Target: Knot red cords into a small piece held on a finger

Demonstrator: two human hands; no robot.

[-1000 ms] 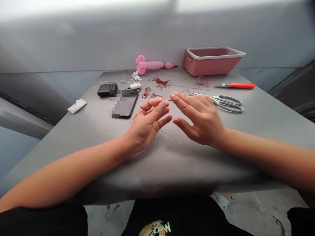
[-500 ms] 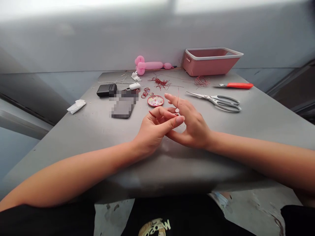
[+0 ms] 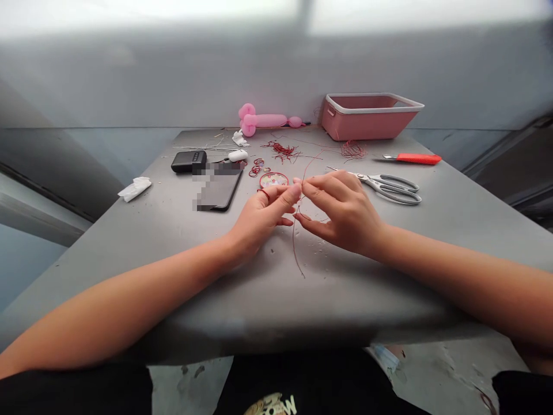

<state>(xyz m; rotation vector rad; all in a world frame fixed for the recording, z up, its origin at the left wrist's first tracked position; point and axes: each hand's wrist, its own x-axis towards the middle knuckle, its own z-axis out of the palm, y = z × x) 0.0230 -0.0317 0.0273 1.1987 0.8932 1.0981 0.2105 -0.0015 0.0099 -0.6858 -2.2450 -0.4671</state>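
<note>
Your left hand (image 3: 264,216) grips the red thread (image 3: 294,242) in from the desk's (image 3: 242,305) near edge; your right hand (image 3: 348,207) has closed in, making this two-handed, its grip unclear.

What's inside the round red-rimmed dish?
In the dish, small pale and pinkish pieces show. The left hand hides its near side, so whatever lies there cannot be seen.
</note>
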